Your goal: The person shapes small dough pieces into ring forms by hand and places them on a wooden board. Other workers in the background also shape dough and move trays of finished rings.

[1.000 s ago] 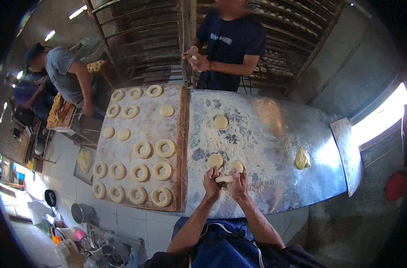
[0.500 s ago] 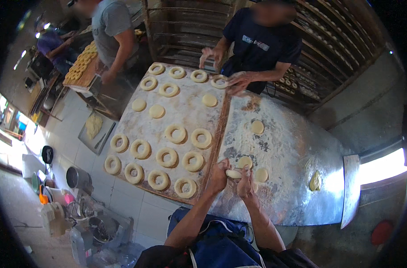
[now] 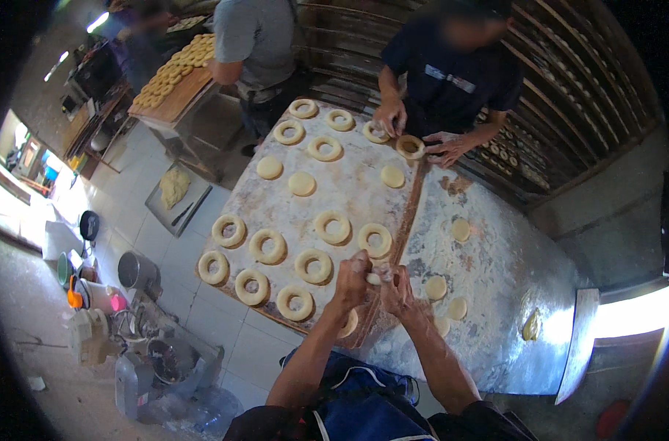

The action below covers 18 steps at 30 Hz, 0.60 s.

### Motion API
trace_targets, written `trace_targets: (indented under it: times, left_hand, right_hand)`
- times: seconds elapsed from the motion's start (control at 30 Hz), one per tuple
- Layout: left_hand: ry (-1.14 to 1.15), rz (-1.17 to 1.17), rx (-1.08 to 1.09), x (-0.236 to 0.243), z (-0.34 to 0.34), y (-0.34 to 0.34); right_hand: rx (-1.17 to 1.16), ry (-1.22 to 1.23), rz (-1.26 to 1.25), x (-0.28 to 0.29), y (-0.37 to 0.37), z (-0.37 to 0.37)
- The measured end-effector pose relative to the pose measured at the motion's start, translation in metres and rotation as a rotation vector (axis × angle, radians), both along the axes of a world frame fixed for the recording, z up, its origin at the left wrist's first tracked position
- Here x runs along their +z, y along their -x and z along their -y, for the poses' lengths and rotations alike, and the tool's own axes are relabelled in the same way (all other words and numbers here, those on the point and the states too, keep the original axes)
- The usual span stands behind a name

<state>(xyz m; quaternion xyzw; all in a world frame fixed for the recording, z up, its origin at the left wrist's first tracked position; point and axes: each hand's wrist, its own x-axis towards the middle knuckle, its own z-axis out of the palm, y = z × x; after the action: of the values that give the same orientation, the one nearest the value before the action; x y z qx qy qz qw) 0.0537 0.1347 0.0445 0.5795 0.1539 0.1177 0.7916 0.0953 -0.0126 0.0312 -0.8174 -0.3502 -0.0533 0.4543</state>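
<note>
Head view: left hand [image 3: 352, 281] and right hand [image 3: 397, 291] grasp a dough piece [image 3: 375, 278], long axis roughly left-to-right.

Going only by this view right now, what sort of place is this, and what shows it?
Most likely a small bakery: rows of dough rings lie on a floury board, flour dusts the worktop beside it, and racks with many shelves stand beyond.
</note>
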Motion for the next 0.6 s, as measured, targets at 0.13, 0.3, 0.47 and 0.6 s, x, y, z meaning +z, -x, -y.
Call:
trace_targets:
  times: [0.13, 0.3, 0.47, 0.6]
  left_hand:
    - [0.35, 0.186, 0.214, -0.008, -0.044, -0.018]
    - [-0.257, 0.221, 0.378, -0.004, -0.137, -0.018]
    - [-0.496, -0.184, 0.466, 0.006, -0.215, -0.051]
    - [-1.064, -0.428, 0.39, -0.003, -0.241, -0.056]
  right_hand:
    - [0.054, -0.072, -0.641, 0.022, -0.01, -0.06]
    - [0.094, -0.066, -0.403, 0.06, -0.032, -0.137]
    - [0.077, 0.076, -0.54, 0.083, -0.071, -0.195]
    - [-0.098, 0.358, -0.103, 0.049, -0.095, -0.226]
